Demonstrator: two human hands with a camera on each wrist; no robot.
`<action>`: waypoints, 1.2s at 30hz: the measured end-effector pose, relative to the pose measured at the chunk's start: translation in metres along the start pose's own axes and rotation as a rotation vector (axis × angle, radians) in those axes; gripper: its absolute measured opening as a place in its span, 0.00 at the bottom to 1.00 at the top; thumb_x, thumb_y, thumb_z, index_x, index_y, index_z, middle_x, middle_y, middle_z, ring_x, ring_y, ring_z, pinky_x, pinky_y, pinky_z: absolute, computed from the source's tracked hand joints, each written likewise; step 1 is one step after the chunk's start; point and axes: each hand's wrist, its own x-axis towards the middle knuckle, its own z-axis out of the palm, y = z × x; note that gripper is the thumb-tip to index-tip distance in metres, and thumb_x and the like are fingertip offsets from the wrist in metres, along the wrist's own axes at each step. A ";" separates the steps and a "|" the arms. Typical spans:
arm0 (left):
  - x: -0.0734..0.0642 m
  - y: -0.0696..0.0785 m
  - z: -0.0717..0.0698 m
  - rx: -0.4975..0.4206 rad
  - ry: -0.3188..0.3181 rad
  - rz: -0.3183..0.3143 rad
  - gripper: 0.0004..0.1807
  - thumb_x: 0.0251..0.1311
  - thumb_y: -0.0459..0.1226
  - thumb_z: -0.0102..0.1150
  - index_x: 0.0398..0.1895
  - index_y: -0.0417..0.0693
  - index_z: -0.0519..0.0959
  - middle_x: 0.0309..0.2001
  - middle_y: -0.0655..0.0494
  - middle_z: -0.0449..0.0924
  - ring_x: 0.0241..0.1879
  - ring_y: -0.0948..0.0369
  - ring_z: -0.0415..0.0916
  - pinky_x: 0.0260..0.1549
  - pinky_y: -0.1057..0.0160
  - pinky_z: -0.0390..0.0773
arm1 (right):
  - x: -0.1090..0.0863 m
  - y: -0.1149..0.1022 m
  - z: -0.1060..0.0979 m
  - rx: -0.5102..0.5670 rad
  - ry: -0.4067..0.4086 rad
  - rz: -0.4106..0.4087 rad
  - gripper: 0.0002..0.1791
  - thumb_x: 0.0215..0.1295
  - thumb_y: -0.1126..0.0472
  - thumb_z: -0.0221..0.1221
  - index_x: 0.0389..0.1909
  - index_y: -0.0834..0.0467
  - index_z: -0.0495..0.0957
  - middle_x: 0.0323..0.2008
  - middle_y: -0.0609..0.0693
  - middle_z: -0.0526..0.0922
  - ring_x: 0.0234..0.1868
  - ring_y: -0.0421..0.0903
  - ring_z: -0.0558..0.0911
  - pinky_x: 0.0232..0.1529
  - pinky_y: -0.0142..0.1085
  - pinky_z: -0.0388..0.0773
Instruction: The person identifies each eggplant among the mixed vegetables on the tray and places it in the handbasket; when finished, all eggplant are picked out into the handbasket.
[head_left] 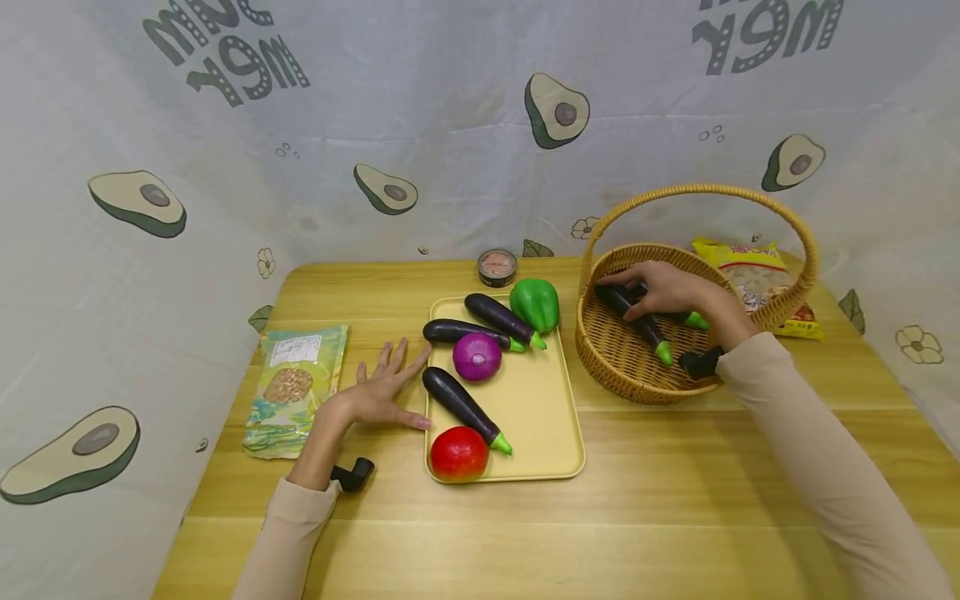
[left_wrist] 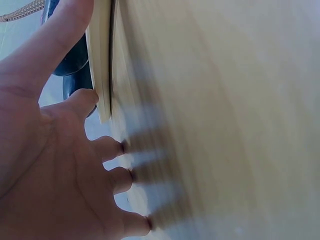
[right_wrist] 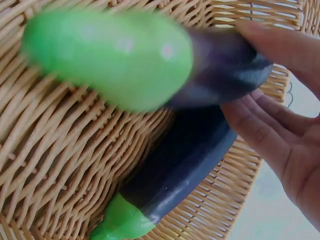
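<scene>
Inside the wicker basket [head_left: 615,379], my right hand [head_left: 667,287] pinches a toy eggplant [head_left: 633,317] between thumb and fingers. Its green stem end [right_wrist: 110,60] points toward the camera in the right wrist view. Under it lies a second eggplant [right_wrist: 185,162], largely hidden in the head view. My left hand [head_left: 375,396] has its fingers spread at the left edge of a yellow tray [head_left: 536,417]; thumb and forefinger touch the rim. Three eggplants, among them one in the middle [head_left: 457,402], share the tray with a purple onion [head_left: 477,357], a green bell pepper [head_left: 535,305] and a red round fruit [head_left: 459,454].
Left of the tray lies a green-yellow packet [head_left: 296,392]. A small round tin [head_left: 497,267] stands behind the tray. Behind the basket, whose tall handle [head_left: 697,190] arches over the right hand, leans a yellow snack bag [head_left: 753,271]. An avocado-print cloth [head_left: 450,100] hangs at the table's back.
</scene>
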 end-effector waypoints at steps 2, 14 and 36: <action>0.000 0.000 0.000 -0.001 0.001 0.002 0.66 0.56 0.61 0.72 0.86 0.60 0.37 0.83 0.40 0.16 0.81 0.38 0.13 0.70 0.21 0.22 | 0.000 0.000 0.002 -0.026 -0.004 0.002 0.37 0.56 0.65 0.75 0.69 0.58 0.76 0.65 0.69 0.77 0.63 0.66 0.77 0.60 0.61 0.75; 0.000 0.000 0.000 0.001 -0.003 -0.002 0.66 0.56 0.61 0.72 0.86 0.60 0.37 0.83 0.40 0.16 0.81 0.38 0.12 0.70 0.21 0.22 | 0.000 -0.001 0.011 -0.087 0.023 -0.037 0.38 0.53 0.72 0.74 0.68 0.60 0.77 0.60 0.69 0.78 0.54 0.63 0.79 0.46 0.53 0.78; 0.000 0.001 0.001 0.015 0.001 -0.003 0.66 0.56 0.61 0.72 0.86 0.60 0.37 0.83 0.40 0.16 0.81 0.38 0.13 0.70 0.21 0.23 | 0.000 0.009 0.016 -0.023 0.107 -0.061 0.32 0.58 0.73 0.71 0.66 0.63 0.78 0.56 0.70 0.75 0.58 0.71 0.77 0.53 0.59 0.83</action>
